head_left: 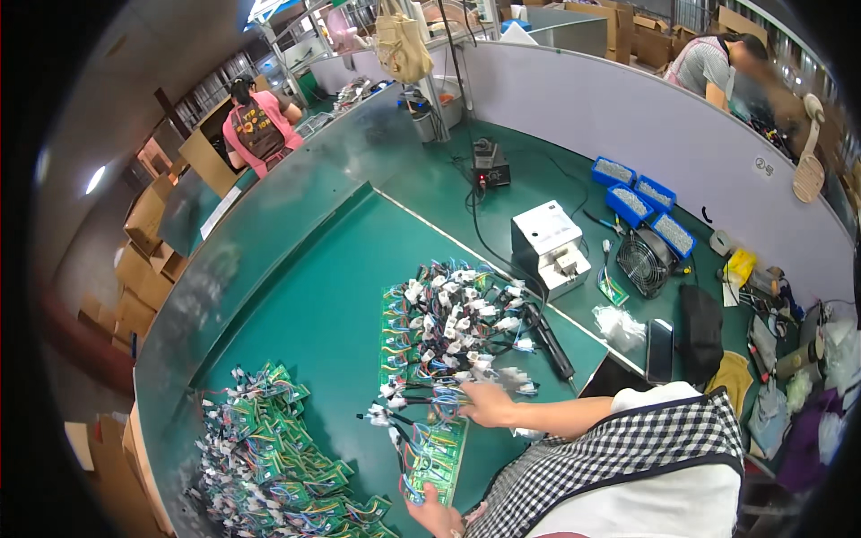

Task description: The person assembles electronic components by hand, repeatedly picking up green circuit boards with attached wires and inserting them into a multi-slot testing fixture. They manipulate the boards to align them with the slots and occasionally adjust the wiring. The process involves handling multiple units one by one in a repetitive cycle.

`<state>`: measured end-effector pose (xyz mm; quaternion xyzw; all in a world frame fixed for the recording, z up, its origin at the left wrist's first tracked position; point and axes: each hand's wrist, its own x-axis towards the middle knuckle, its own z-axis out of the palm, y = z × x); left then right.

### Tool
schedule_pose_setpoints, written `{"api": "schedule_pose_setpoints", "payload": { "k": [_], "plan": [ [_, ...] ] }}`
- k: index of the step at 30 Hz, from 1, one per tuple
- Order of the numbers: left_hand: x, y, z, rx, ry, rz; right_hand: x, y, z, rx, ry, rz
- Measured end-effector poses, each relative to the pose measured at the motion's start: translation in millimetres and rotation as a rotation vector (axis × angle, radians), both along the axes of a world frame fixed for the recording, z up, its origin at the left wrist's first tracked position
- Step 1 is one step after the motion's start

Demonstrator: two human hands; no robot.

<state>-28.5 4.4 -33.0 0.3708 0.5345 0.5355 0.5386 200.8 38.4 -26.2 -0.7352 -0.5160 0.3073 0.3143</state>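
Observation:
A green circuit board strip point(441, 462) with wires attached lies in front of me on the green bench. My left hand point(434, 515) is closed on the near end of this strip. At its far end my right hand point(489, 404) has its fingers closed among the wires; which wire they grip, if any, is hidden. White connectors point(381, 415) on dark leads stick out left of the strip. Just beyond lies a dense heap of wired boards with white plugs point(457, 314). A black pen-shaped tool point(549, 345) on a cord rests right of the heap.
A large pile of wired boards point(278, 457) fills the near left. At the right stand a white box-shaped machine point(549, 238), a black fan point(644, 260), blue bins point(630, 204) and a phone point(660, 350). Low partitions point(574, 99) edge the bench; two people work beyond them.

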Motion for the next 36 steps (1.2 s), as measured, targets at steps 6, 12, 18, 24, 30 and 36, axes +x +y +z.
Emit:
{"api": "schedule_pose_setpoints", "payload": {
  "k": [6,12,18,24,30,36],
  "plan": [
    [-18.6,12.9,15.7,-0.230,-0.265,-0.086,22.4,15.7,3.4,-0.213,0.837,0.186],
    [-18.5,11.1,6.4,-0.254,-0.142,-0.225,-5.2,3.0,-14.9,-0.175,0.511,0.109],
    [-17.2,6.6,18.3,-0.324,-0.367,-0.214,1.8,-2.7,-14.6,-0.200,1.017,0.112],
    [-21.4,13.5,7.5,-0.347,-0.380,-0.314,-4.7,-6.3,-6.7,-0.161,0.619,0.198],
    [4.2,2.2,19.8,-0.406,-0.110,-0.137,-26.9,-14.2,4.2,-0.034,0.096,0.077],
    [-34.0,21.1,-29.6,-0.479,0.000,-0.150,-2.6,-16.1,7.8,-0.064,0.342,-0.024]
  ]
}}
